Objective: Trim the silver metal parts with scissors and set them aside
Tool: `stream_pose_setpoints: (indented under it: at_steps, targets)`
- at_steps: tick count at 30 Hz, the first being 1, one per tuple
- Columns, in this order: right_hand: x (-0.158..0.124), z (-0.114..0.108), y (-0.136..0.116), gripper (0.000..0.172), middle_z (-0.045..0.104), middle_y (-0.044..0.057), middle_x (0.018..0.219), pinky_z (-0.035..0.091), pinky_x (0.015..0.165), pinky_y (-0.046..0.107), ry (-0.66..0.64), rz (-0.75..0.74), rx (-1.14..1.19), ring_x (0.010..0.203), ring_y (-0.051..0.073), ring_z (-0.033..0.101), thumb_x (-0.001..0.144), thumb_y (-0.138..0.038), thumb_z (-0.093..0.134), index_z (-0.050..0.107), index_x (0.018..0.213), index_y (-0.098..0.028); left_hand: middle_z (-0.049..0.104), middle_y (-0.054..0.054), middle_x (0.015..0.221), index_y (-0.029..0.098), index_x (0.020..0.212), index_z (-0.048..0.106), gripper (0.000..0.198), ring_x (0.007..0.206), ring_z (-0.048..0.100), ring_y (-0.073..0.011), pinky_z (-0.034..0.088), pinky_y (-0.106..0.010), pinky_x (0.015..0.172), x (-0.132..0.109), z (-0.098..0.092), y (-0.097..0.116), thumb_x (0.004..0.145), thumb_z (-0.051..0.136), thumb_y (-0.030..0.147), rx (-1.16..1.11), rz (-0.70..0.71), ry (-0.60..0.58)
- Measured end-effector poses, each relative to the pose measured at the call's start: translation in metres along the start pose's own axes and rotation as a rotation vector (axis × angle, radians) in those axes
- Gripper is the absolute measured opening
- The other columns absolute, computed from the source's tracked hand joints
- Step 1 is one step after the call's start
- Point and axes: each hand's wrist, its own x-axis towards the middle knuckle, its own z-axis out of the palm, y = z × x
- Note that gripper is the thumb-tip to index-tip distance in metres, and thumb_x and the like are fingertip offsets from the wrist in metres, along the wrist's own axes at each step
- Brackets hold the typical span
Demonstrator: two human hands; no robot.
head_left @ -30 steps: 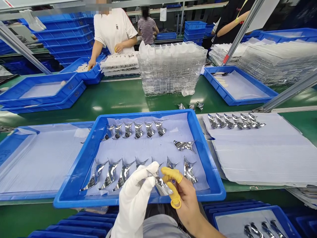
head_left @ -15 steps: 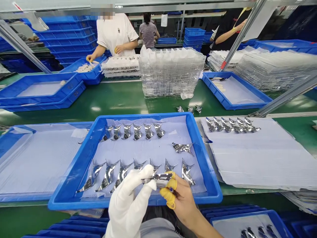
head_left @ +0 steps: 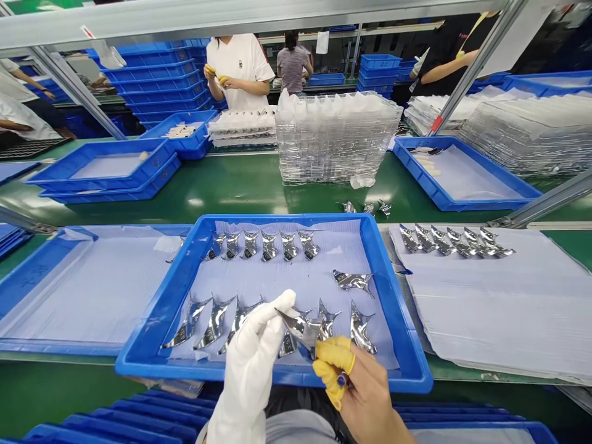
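Note:
My left hand (head_left: 252, 364), in a white glove, pinches one end of a shiny chrome part (head_left: 303, 328). Against the part's other end are the yellow-covered fingertips of my right hand (head_left: 356, 385), which also grips a thin dark tool (head_left: 343, 379), mostly hidden by the fingers. Both hands are over the near side of a blue tray (head_left: 416, 370) lined with white sheet. Chrome pieces stand in a back row (head_left: 269, 246) and a front row (head_left: 213, 324) inside it, and a single piece (head_left: 354, 280) lies at the right.
White sheets (head_left: 499, 302) with several chrome parts lie at the right. Another lined blue tray (head_left: 92, 290) is at the left. Beyond are a clear stack of packaging (head_left: 335, 139), blue trays (head_left: 467, 179), and a person in a white shirt (head_left: 243, 71). A metal frame (head_left: 231, 21) crosses overhead.
The held chrome part has turned so its broad shiny face shows. My right hand has moved slightly right and down. The view has shifted, and the person opposite has raised both hands.

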Motion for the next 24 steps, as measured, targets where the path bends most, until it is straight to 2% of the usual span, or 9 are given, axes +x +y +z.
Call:
stream_pose_setpoints:
  at_steps: [4,7,10,12,16,18,21,24]
  targets:
    - [-0.003,0.0,0.002,0.019,0.081,0.007,0.085,0.06,0.061,0.027,0.017,-0.102,-0.112,0.071,0.02,0.077,0.103,-0.013,0.056,0.071,0.111,-0.021,0.08,0.0,0.101,0.032,0.122,0.077,0.043,0.09,0.074,-0.0151,0.059,-0.025,0.091,0.006,0.007,0.004,0.08,0.086,0.028,-0.058,0.107,-0.045]
    - [-0.007,-0.002,0.004,0.026,0.083,0.008,0.09,0.061,0.064,0.028,-0.034,-0.157,-0.178,0.078,0.021,0.079,0.102,-0.008,0.053,0.069,0.118,-0.02,0.079,0.001,0.088,0.031,0.111,0.08,0.031,0.083,0.073,-0.0133,0.06,-0.023,0.084,0.01,0.009,0.007,0.081,0.084,0.025,-0.1,0.147,-0.003]
    - [-0.007,-0.004,0.006,0.026,0.082,0.01,0.09,0.061,0.065,0.028,-0.074,-0.201,-0.2,0.078,0.022,0.079,0.101,-0.006,0.052,0.068,0.117,-0.018,0.082,-0.001,0.094,0.028,0.099,0.082,0.015,0.099,0.075,-0.0168,0.06,-0.024,0.087,0.011,0.006,0.005,0.084,0.082,0.025,-0.053,0.13,0.106]
    - [-0.006,-0.004,0.009,0.027,0.081,0.01,0.088,0.06,0.065,0.028,-0.065,-0.2,-0.195,0.077,0.021,0.078,0.1,-0.005,0.049,0.069,0.113,-0.018,0.083,0.0,0.096,0.027,0.095,0.081,0.01,0.106,0.075,-0.0182,0.058,-0.029,0.097,0.01,0.004,0.002,0.087,0.079,0.022,0.0,0.194,0.138]
    - [-0.003,0.001,0.019,0.028,0.074,0.004,0.075,0.054,0.06,0.025,-0.064,-0.055,-0.051,0.07,0.018,0.073,0.099,-0.004,0.048,0.069,0.095,-0.021,0.081,0.004,0.089,0.029,0.103,0.077,0.019,0.086,0.076,-0.0169,0.051,-0.047,0.11,0.007,0.002,0.005,0.092,0.071,0.015,0.081,0.487,0.037]
    - [-0.002,0.005,0.026,0.026,0.071,0.002,0.072,0.051,0.059,0.024,-0.086,0.05,0.077,0.067,0.017,0.068,0.099,-0.007,0.05,0.068,0.088,-0.022,0.08,0.004,0.084,0.03,0.109,0.075,0.024,0.08,0.074,-0.0162,0.048,-0.052,0.113,0.005,0.002,0.009,0.093,0.067,0.013,0.14,0.6,-0.013]
    - [0.0,0.009,0.032,0.024,0.067,0.001,0.07,0.047,0.058,0.025,-0.105,0.171,0.246,0.061,0.015,0.059,0.099,-0.013,0.054,0.066,0.08,-0.022,0.078,0.005,0.077,0.031,0.118,0.073,0.031,0.077,0.072,-0.0164,0.044,-0.056,0.115,0.003,0.001,0.015,0.094,0.063,0.013,0.224,0.7,-0.09]
    - [0.003,0.011,0.032,0.026,0.058,-0.002,0.065,0.041,0.057,0.025,-0.109,0.23,0.357,0.06,0.014,0.05,0.098,-0.015,0.055,0.062,0.074,-0.022,0.077,0.004,0.076,0.032,0.122,0.072,0.035,0.077,0.072,-0.0171,0.044,-0.057,0.114,0.002,-0.001,0.019,0.094,0.063,0.013,0.261,0.727,-0.136]
